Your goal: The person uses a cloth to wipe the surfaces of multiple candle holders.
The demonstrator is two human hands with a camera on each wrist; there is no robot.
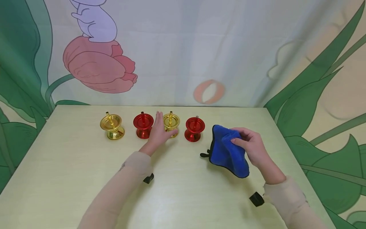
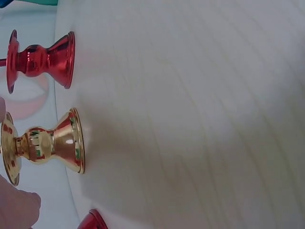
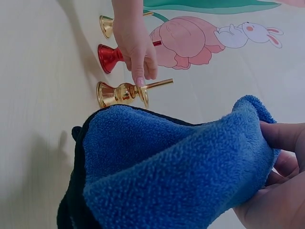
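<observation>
My left hand [image 1: 159,131] reaches to a gold candle holder [image 1: 171,121], its fingers straight and its thumb spread across the holder's front. In the left wrist view, the thumb [image 2: 18,204] lies beside the dish of that gold holder [image 2: 43,144]. A blue towel [image 1: 228,151] with black edging and a small black loop hangs from my right hand [image 1: 251,144], pinched between thumb and fingers. The right wrist view shows the towel [image 3: 181,167] folded over on itself. To the right of the gold holder stands a red candle holder [image 1: 194,128].
Farther left along the back of the pale table [image 1: 183,197] stand another red candle holder [image 1: 143,125] and another gold one [image 1: 112,126]. All are upright, in a row. A printed curtain [image 1: 243,57] hangs behind the table's back edge.
</observation>
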